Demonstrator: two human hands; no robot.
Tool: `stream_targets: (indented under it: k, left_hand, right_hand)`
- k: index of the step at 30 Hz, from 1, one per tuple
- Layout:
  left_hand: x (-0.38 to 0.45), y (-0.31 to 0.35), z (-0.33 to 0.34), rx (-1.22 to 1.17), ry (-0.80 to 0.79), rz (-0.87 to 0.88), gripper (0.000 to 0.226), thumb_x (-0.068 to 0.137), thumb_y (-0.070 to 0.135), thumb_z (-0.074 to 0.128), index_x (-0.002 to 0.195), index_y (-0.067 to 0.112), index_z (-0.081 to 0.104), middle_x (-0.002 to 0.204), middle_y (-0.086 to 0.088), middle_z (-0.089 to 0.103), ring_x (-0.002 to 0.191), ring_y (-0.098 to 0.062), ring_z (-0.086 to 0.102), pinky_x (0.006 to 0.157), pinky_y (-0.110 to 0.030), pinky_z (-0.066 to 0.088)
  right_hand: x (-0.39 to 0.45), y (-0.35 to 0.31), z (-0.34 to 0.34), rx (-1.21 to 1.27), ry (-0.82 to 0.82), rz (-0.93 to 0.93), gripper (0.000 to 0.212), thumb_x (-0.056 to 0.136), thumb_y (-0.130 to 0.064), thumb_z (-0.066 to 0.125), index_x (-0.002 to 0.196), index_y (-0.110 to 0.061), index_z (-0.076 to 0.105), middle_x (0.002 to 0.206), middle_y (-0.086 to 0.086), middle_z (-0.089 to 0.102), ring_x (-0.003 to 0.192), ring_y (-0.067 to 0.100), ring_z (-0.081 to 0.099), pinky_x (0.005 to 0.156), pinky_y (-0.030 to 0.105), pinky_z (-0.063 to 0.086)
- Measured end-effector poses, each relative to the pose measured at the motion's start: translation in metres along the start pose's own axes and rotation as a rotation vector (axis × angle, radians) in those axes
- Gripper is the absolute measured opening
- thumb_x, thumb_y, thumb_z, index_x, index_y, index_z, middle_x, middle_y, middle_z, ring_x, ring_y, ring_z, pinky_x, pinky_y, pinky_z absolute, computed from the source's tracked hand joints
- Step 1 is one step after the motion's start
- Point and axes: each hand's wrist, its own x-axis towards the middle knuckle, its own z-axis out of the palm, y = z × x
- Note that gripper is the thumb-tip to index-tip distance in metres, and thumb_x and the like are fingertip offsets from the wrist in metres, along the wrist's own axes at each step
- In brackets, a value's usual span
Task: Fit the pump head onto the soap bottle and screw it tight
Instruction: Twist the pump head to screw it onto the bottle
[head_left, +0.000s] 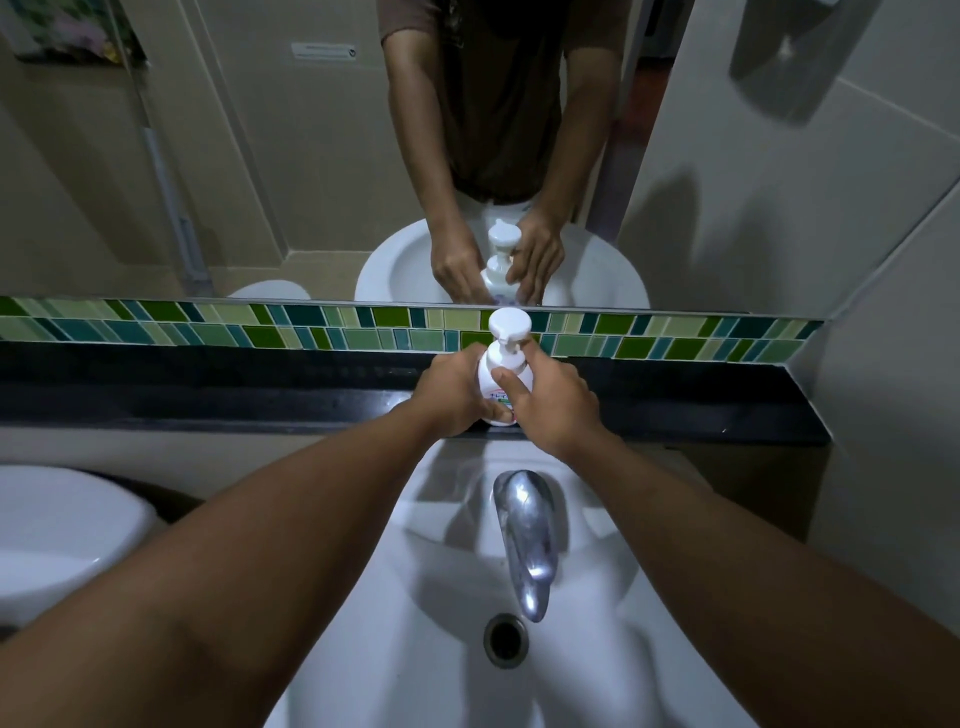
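A white soap bottle (493, 376) with a coloured label stands upright on the black ledge (260, 400) behind the sink. The white pump head (509, 323) sits on top of the bottle's neck. My left hand (454, 392) wraps the bottle's left side and lower body. My right hand (550, 400) holds the right side, thumb across the front of the bottle and fingertips up at the collar under the pump head. The bottle's lower part is hidden by my fingers.
A white sink (467, 597) with a chrome tap (524, 535) and drain (505, 640) lies right below my arms. A mirror (311, 156) above a green tile strip (208, 327) reflects my hands and the bottle. A white toilet lid (57, 535) is at the left.
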Motion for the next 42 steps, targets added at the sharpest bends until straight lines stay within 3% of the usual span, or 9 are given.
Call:
stream_targets:
  k: [8, 16, 24, 26, 29, 31, 34, 38, 42]
  left_hand:
    - [-0.002, 0.0, 0.002, 0.08, 0.029, 0.018, 0.056, 0.074, 0.03, 0.088, 0.122, 0.017, 0.061, 0.115, -0.012, 0.074, 0.102, -0.036, 0.066, 0.078, -0.037, 0.051]
    - [-0.005, 0.001, 0.002, 0.072, 0.031, 0.015, 0.046, 0.083, 0.022, 0.08, 0.123, 0.014, 0.061, 0.115, -0.015, 0.072, 0.101, -0.037, 0.065, 0.073, -0.033, 0.04]
    - [-0.002, -0.001, 0.0, 0.094, 0.001, 0.034, 0.033, 0.088, 0.025, 0.073, 0.116, 0.014, 0.061, 0.113, -0.014, 0.072, 0.099, -0.038, 0.066, 0.081, -0.042, 0.053]
    - [-0.001, -0.004, 0.0, 0.091, -0.018, 0.042, 0.034, 0.084, 0.029, 0.075, 0.113, 0.017, 0.062, 0.112, -0.011, 0.073, 0.098, -0.037, 0.066, 0.082, -0.043, 0.055]
    - [0.002, -0.004, -0.001, 0.09, -0.039, 0.018, 0.04, 0.077, 0.036, 0.081, 0.111, 0.023, 0.063, 0.109, -0.002, 0.072, 0.093, -0.027, 0.065, 0.073, -0.033, 0.046]
    - [0.004, -0.003, -0.001, 0.106, -0.05, 0.013, 0.047, 0.071, 0.042, 0.084, 0.11, 0.028, 0.063, 0.107, 0.004, 0.072, 0.088, -0.02, 0.062, 0.072, -0.029, 0.043]
    - [0.003, -0.002, -0.003, 0.068, -0.046, 0.014, 0.059, 0.066, 0.04, 0.091, 0.114, 0.037, 0.057, 0.093, 0.014, 0.064, 0.083, -0.017, 0.06, 0.074, -0.026, 0.042]
    - [0.005, -0.003, -0.002, 0.08, -0.048, 0.03, 0.065, 0.063, 0.041, 0.092, 0.12, 0.032, 0.061, 0.105, 0.007, 0.072, 0.096, -0.024, 0.066, 0.076, -0.03, 0.048]
    - [0.006, -0.004, -0.001, 0.07, -0.045, 0.023, 0.067, 0.062, 0.044, 0.091, 0.12, 0.031, 0.061, 0.11, 0.004, 0.074, 0.094, -0.021, 0.064, 0.075, -0.03, 0.047]
  right_hand:
    - [-0.008, -0.021, 0.011, 0.078, 0.115, 0.133, 0.056, 0.1, -0.056, 0.055, 0.15, -0.031, 0.047, 0.131, 0.014, 0.067, 0.119, 0.045, 0.062, 0.091, 0.045, 0.047]
    - [-0.009, -0.036, 0.021, 0.065, 0.169, 0.233, 0.059, 0.101, -0.058, 0.052, 0.151, -0.028, 0.042, 0.133, 0.013, 0.065, 0.117, 0.042, 0.064, 0.086, 0.044, 0.046]
    - [-0.011, -0.043, 0.018, 0.059, 0.148, 0.272, 0.057, 0.1, -0.059, 0.05, 0.145, -0.024, 0.045, 0.133, 0.012, 0.065, 0.118, 0.039, 0.063, 0.092, 0.046, 0.047]
    - [-0.014, -0.039, 0.008, 0.078, 0.1, 0.244, 0.065, 0.095, -0.063, 0.053, 0.148, -0.027, 0.04, 0.132, 0.011, 0.067, 0.118, 0.039, 0.063, 0.093, 0.046, 0.047]
    - [-0.025, -0.038, -0.015, 0.044, 0.108, 0.184, 0.092, 0.088, -0.075, 0.053, 0.162, -0.034, 0.016, 0.14, 0.008, 0.065, 0.124, 0.04, 0.062, 0.096, 0.047, 0.045]
    - [-0.031, -0.042, -0.026, 0.024, 0.164, 0.117, 0.086, 0.089, -0.076, 0.051, 0.161, -0.042, 0.018, 0.138, 0.005, 0.066, 0.123, 0.038, 0.063, 0.095, 0.047, 0.046]
    - [-0.027, -0.051, -0.034, 0.036, 0.214, 0.053, 0.067, 0.094, -0.069, 0.05, 0.154, -0.044, 0.037, 0.127, 0.008, 0.071, 0.116, 0.04, 0.064, 0.09, 0.045, 0.049]
    - [-0.02, -0.058, -0.034, 0.063, 0.229, 0.035, 0.055, 0.099, -0.057, 0.052, 0.15, -0.036, 0.051, 0.122, 0.012, 0.072, 0.114, 0.04, 0.064, 0.089, 0.045, 0.054]
    - [-0.017, -0.059, -0.034, 0.009, 0.218, 0.016, 0.051, 0.102, -0.048, 0.05, 0.15, -0.03, 0.051, 0.121, 0.013, 0.072, 0.112, 0.04, 0.064, 0.084, 0.043, 0.051]
